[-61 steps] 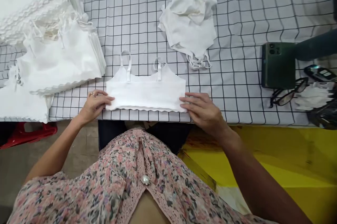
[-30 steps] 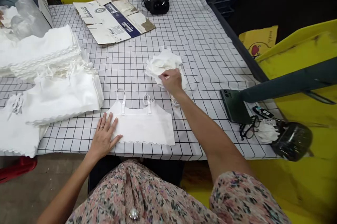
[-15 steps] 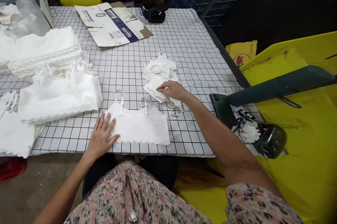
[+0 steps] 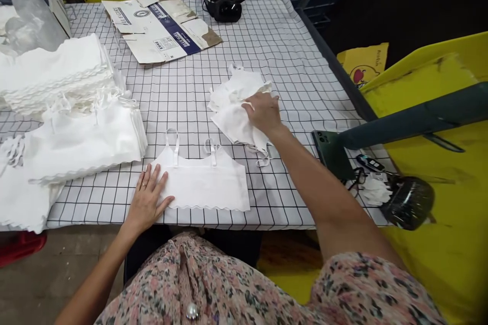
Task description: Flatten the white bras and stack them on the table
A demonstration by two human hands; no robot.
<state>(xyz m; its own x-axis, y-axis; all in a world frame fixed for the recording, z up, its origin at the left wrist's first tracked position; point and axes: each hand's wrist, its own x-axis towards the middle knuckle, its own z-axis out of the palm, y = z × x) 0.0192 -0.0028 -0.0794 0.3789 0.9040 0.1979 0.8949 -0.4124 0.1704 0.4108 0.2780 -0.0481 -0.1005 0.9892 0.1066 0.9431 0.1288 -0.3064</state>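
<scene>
A white strappy crop top (image 4: 206, 185) lies flat near the table's front edge, its two straps pointing away from me. My left hand (image 4: 148, 195) rests on its left end, fingers stretched out and pressing lightly. Beyond it to the right is a loose, crumpled heap of white garments (image 4: 232, 93). My right hand (image 4: 263, 114) is at the right side of this heap, fingers and thumb closed on a white garment (image 4: 234, 124); the fingertips are partly hidden. Thin straps dangle from the heap's near side.
Stacked white tops (image 4: 84, 137) fill the left of the checked tablecloth (image 4: 293, 81). Flattened cardboard (image 4: 163, 30) and a black headset-like object (image 4: 227, 9) lie at the back. On the right are a green phone (image 4: 331, 154), a dark green pole (image 4: 412, 116) and a black wrapped bundle (image 4: 409, 203).
My right hand has moved away from me and slightly right over the heap, shifting and spreading the cloth there. My left hand stays on the flat top. The view has shifted slightly.
</scene>
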